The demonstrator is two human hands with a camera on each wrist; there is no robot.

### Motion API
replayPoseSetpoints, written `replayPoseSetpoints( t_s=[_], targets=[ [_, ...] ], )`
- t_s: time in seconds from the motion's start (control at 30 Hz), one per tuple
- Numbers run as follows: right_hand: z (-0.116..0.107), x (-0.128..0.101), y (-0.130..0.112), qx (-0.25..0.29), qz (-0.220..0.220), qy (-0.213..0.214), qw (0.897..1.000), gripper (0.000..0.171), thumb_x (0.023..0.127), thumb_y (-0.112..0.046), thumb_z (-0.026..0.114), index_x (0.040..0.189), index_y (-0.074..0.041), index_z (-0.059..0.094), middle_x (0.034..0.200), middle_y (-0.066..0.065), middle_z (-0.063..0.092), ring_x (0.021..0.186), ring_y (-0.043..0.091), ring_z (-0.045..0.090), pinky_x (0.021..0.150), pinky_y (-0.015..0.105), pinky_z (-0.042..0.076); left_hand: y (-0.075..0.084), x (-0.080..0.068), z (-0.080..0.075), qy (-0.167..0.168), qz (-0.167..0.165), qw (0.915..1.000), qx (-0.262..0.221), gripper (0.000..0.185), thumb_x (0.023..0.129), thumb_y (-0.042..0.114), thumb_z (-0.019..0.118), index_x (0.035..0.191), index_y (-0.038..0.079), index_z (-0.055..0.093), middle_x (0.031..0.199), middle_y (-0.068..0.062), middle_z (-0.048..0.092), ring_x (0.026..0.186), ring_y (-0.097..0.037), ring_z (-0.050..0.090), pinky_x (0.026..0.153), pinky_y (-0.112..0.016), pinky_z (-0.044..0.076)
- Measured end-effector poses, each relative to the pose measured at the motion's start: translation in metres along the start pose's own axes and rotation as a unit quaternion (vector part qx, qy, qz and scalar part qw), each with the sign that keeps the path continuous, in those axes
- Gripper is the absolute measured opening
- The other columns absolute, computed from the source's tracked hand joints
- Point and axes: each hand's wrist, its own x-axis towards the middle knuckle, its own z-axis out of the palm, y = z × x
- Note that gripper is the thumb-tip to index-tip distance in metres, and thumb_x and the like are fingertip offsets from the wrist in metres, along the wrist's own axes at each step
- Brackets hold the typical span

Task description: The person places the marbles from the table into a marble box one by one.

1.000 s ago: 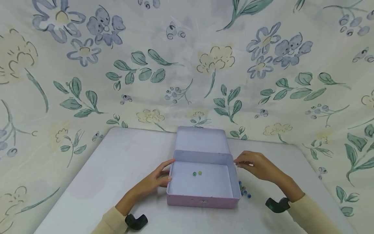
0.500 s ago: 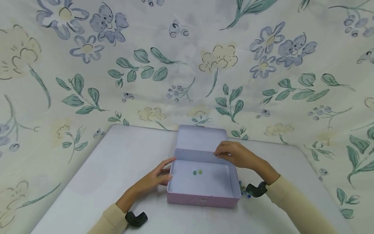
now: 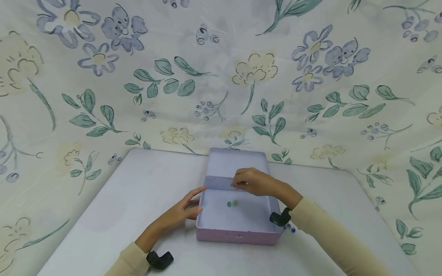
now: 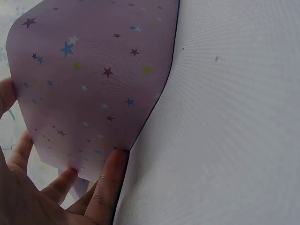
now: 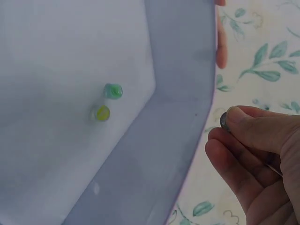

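Observation:
A lilac tin box (image 3: 221, 235) stands on the white table with its lid (image 3: 238, 161) hinged back. Inside lie a green marble (image 3: 229, 204) and a yellow-green marble (image 3: 235, 203), close side by side. My left hand (image 3: 183, 207) rests against the box's left side, fingers spread along the star-patterned wall (image 4: 93, 70). Thumb and forefinger of my right hand (image 3: 253, 182) pinch a dark glass marble (image 5: 224, 122) above the back part of the box. The fingers hide most of that marble.
Several loose marbles (image 3: 293, 230) lie on the table by the box's right side, partly hidden by the right wrist's camera (image 3: 280, 217). A flower-printed cloth (image 3: 221, 84) hangs behind the table (image 3: 155, 172).
My right hand has moved left from beside the box's right edge to over its back part, carrying the marble. The left hand and the two marbles inside have stayed in place.

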Motion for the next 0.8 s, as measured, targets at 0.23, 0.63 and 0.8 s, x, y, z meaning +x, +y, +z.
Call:
replayPoseSetpoints(
  t_s=[0.23, 0.63, 0.8],
  targets=[
    [0.015, 0.016, -0.003, -0.004, 0.012, -0.028, 1.0, 0.015, 0.089, -0.002, 0.072, 0.104, -0.003, 0.076, 0.093, 0.003, 0.07, 0.079, 0.006, 0.06, 0.073, 0.014, 0.055, 0.001, 0.0, 0.0, -0.003, 0.001, 1.0, -0.006, 0.066, 0.104, 0.02, 0.049, 0.16, 0.024, 0.016, 0.169, -0.014, 0.0, 0.147, -0.055, 0.02, 0.098, -0.048, 0.056],
    [0.036, 0.021, 0.002, 0.021, 0.043, -0.063, 0.997, 0.015, 0.091, -0.003, 0.07, 0.105, -0.001, 0.076, 0.095, 0.004, 0.071, 0.081, 0.006, 0.061, 0.076, 0.013, 0.054, -0.001, -0.001, 0.001, -0.009, 0.007, 0.9999, -0.005, 0.065, 0.104, 0.02, 0.049, 0.161, 0.024, 0.015, 0.168, -0.015, 0.002, 0.147, -0.054, 0.021, 0.097, -0.047, 0.057],
    [0.043, 0.021, 0.008, 0.012, 0.056, -0.069, 0.996, 0.015, 0.092, -0.005, 0.07, 0.105, -0.004, 0.077, 0.095, 0.002, 0.071, 0.081, 0.004, 0.062, 0.076, 0.012, 0.054, 0.001, -0.001, 0.0, -0.006, 0.004, 1.0, -0.001, 0.066, 0.104, 0.021, 0.049, 0.161, 0.025, 0.015, 0.168, -0.015, 0.001, 0.147, -0.055, 0.022, 0.097, -0.047, 0.056]
  ],
)
